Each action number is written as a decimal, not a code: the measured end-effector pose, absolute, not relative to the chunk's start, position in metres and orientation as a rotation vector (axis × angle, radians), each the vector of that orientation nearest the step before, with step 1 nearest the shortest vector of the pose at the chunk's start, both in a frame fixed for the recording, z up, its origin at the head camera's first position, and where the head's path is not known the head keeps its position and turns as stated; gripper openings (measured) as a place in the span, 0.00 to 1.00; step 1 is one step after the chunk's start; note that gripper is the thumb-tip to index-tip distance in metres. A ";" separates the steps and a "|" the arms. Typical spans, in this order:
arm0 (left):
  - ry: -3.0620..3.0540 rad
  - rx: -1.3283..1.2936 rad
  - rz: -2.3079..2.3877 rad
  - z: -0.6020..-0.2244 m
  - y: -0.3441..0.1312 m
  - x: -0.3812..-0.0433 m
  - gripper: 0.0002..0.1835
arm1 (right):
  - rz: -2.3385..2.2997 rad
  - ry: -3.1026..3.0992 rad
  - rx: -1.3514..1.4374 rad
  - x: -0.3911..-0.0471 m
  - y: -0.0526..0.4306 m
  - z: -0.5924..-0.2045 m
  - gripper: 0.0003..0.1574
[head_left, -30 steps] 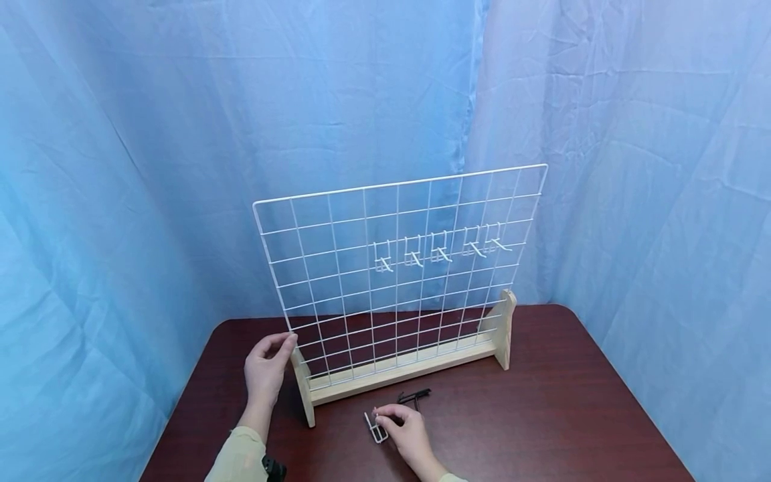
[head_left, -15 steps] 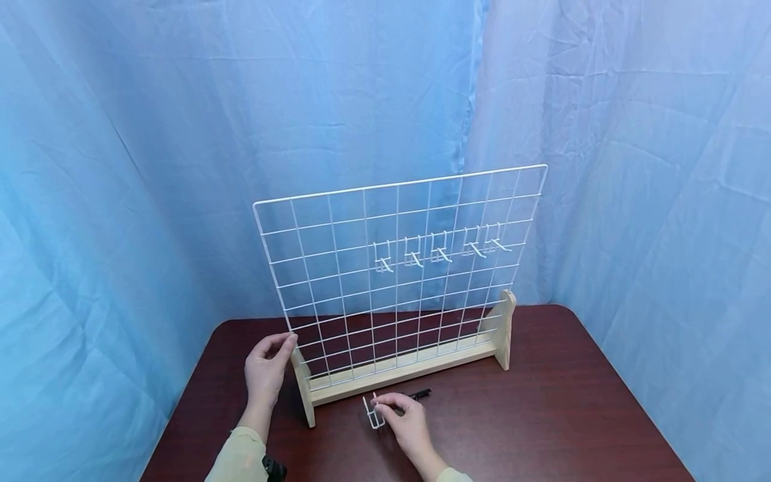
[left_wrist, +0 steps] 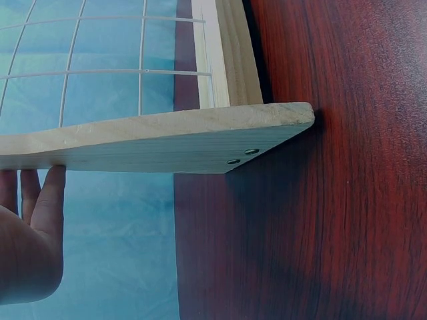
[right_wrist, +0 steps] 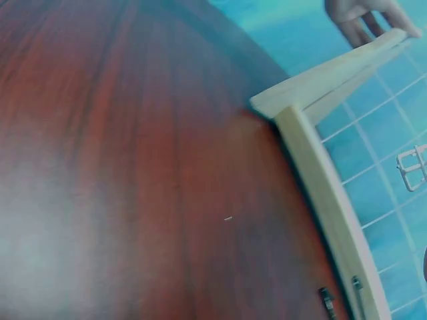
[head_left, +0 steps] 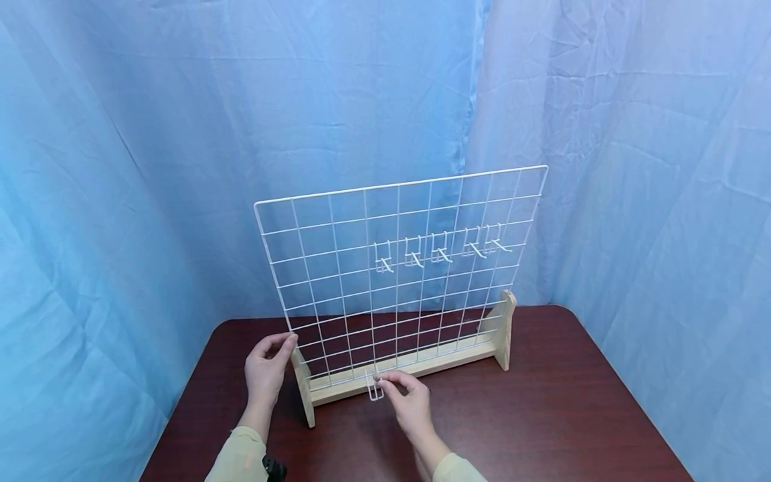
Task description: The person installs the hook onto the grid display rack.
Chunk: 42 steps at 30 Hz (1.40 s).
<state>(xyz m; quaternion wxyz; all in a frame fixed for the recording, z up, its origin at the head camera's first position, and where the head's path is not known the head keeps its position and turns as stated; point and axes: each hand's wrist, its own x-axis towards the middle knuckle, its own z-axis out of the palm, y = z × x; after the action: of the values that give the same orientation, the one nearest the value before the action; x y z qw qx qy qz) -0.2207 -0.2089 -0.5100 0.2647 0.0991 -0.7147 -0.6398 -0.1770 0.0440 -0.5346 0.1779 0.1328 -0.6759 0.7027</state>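
A white wire grid panel (head_left: 379, 294) stands tilted in a pale wooden base (head_left: 409, 365). My left hand (head_left: 267, 368) pinches the rack's left edge, at the top of the wooden side piece (left_wrist: 167, 143); in the left wrist view its fingers (left_wrist: 50, 200) reach that piece's outer face. Between thumb and forefinger, my right hand (head_left: 412, 405) holds a white wire hook (head_left: 375, 395) in front of the base's lower rail. Part of that hook (right_wrist: 412, 167) also shows in the right wrist view. Several white hooks (head_left: 442, 253) hang in a row on the grid's right half.
The rack stands on a dark red-brown wooden table (head_left: 542, 415). A small black object (right_wrist: 327, 301) lies by the base's front; my right hand hides it in the head view. Blue curtains (head_left: 361, 100) surround the table.
My right hand has lifted the white hook off the table and moved it up and forward to the base, covering the black object. The left hand has stayed in place.
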 end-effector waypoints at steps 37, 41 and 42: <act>-1.935 0.258 -1.684 -0.511 -0.208 -0.222 0.12 | 1.725 -1.680 0.627 -0.201 0.039 -0.437 0.07; -1.933 0.262 -1.685 -0.511 -0.209 -0.222 0.12 | 1.723 -1.628 0.669 -0.204 0.036 -0.426 0.09; -1.932 0.264 -1.689 -0.511 -0.209 -0.222 0.12 | 1.728 -1.618 0.677 -0.204 0.035 -0.423 0.09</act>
<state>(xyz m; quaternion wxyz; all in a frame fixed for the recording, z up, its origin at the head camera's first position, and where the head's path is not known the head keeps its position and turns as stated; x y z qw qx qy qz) -0.2218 -0.2089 -0.5110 0.2773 0.0984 -0.7197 -0.6289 -0.2045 0.0354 -0.4234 0.3334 0.2594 -0.6195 0.6616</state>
